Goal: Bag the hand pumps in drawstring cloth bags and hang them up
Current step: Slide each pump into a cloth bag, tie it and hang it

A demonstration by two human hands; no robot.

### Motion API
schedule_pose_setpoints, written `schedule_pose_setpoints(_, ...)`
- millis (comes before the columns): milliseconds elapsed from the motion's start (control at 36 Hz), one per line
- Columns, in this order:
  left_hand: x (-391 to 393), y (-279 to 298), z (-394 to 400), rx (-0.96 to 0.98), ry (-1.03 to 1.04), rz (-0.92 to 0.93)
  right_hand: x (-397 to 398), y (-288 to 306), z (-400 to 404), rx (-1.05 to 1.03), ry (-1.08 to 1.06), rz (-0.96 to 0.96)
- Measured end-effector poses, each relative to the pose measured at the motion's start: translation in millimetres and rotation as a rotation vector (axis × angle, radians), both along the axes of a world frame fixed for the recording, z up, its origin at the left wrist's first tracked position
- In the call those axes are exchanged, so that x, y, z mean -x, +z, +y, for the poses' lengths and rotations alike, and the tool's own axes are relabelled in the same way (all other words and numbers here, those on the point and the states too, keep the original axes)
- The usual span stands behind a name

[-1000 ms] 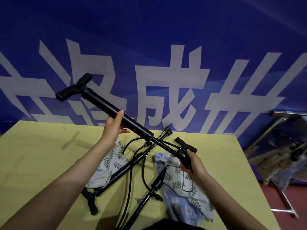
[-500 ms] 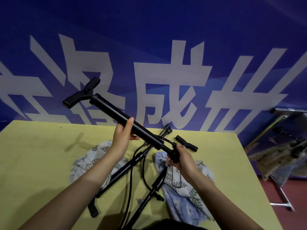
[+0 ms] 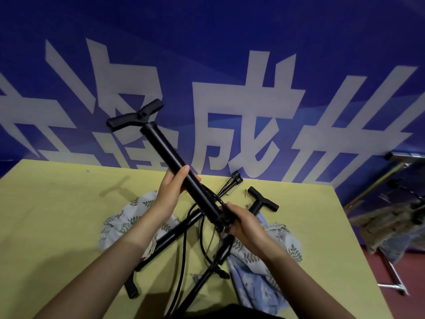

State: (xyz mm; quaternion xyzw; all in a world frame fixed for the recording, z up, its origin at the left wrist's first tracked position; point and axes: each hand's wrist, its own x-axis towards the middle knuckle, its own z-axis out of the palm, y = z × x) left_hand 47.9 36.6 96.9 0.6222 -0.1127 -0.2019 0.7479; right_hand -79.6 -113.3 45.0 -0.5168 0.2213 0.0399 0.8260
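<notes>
1. A black hand pump (image 3: 174,164) is held tilted above the table, its T-shaped end up and to the left.
2. Two more black pumps (image 3: 170,236) lie crossed on the table, their thin hoses looped between them.
3. A leaf-print cloth bag (image 3: 124,222) lies crumpled at left, under one pump.
4. A second bag (image 3: 262,268) lies crumpled at right.

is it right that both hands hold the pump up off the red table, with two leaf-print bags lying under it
Not quite: the head view shows a yellow-green table, not red. The rest holds: the left hand and right hand hold the pump up, with two leaf-print bags on the table beneath.
</notes>
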Motion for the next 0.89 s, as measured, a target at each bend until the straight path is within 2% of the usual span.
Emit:
schedule_pose_setpoints(111,-4,3,-2,-0.026,0.000,-0.026,-19,20,12,0.205,0.285,0.000)
schedule_pose_setpoints(194,-6,5,-3,-0.022,0.061,-0.019,-36,27,25,0.316,0.283,-0.012)
schedule_pose_setpoints(250,-8,7,-2,-0.006,0.086,-0.016,-45,23,34,0.218,0.230,-0.006)
schedule_pose_setpoints(361,-6,8,2,0.033,0.087,-0.006,-59,13,42,-0.191,0.038,0.009)
schedule_pose_setpoints(472,-2,9,9,0.046,0.041,0.046,-68,26,44,-0.429,0.016,-0.058)
schedule_pose_setpoints(667,-3,1,24,-0.045,0.053,0.048,-96,69,14,-0.502,-0.166,-0.183)
schedule_pose_setpoints(778,-1,-4,33,-0.101,-0.005,0.045,-100,98,-10,-0.431,-0.291,-0.301)
schedule_pose_setpoints(889,4,-11,38,-0.175,-0.117,0.064,-100,120,-33,-0.350,-0.316,-0.398)
